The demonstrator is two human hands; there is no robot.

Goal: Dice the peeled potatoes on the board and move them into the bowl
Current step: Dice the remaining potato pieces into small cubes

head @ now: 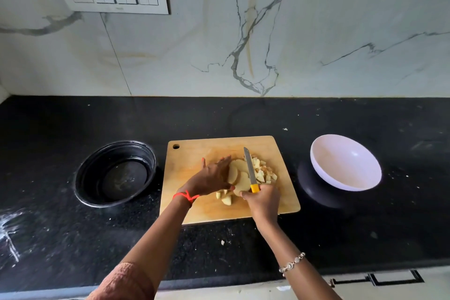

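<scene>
The right grip (264, 198) clenched the yellow-handled knife (250, 168) over potato slices (241, 178) on the cutting board (194, 153). The left grip (211, 178), fingers straight, steadied them. Fingertips were best kept clear of the blade, with even cuts. The white bowl (345, 161) sat empty to the right.

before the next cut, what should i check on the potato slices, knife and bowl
1. Right hand grips yellow-handled knife: ok.
2. Left hand steadies pale potato slices: ok.
3. Left fingertips apart from the blade: ok.
4. Slices lie on the wooden cutting board: ok.
5. White round bowl empty, right of board: ok.
6. Diced potato pieces right of the blade: ok.
</scene>
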